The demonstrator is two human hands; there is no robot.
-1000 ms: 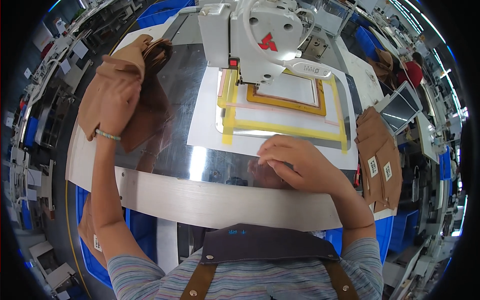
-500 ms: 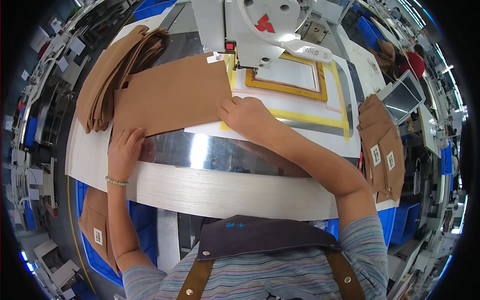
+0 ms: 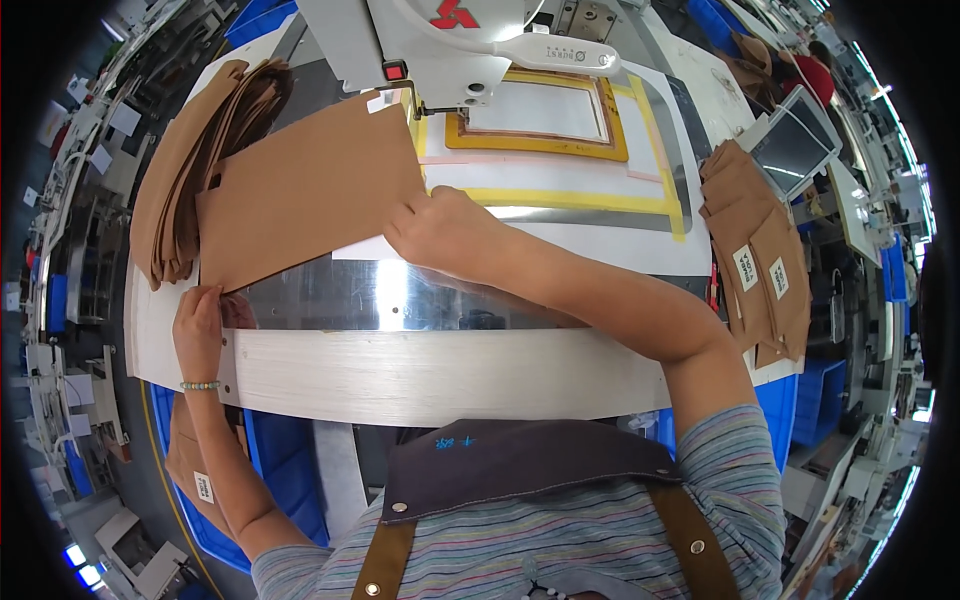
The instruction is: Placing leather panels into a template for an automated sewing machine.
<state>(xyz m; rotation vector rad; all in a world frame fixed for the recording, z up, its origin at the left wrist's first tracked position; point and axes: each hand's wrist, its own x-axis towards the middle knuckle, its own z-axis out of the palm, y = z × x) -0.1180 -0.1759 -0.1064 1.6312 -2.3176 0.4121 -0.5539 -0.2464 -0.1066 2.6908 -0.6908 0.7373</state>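
A flat brown fabric panel (image 3: pixel 310 195) lies slanted on the machine table, with a small white label (image 3: pixel 381 101) at its far right corner. At the panel's near left corner, my left hand (image 3: pixel 199 328) is closed, fingertips together on the fabric. My right hand (image 3: pixel 445 232) has its fingers curled on the panel's right edge, near its lower end. Beyond that hand sits a yellow-rimmed rectangular frame (image 3: pixel 620 140) under the white sewing machine head (image 3: pixel 440 60). Left of the panel, a folded stack of brown pieces (image 3: pixel 180 190) touches or nearly touches it.
Labelled brown pieces (image 3: pixel 755 260) are piled at the table's right end, near a tilted screen (image 3: pixel 797 145). A blue bin (image 3: pixel 290 470) holding a brown piece stands below the table's left front edge (image 3: pixel 430 375). A white handheld-shaped device (image 3: pixel 560 52) hangs at the machine head.
The view has shifted, so the machine appears farther left and higher. My left hand has moved left and nearer me to the panel's corner. My right hand stays at the right edge.
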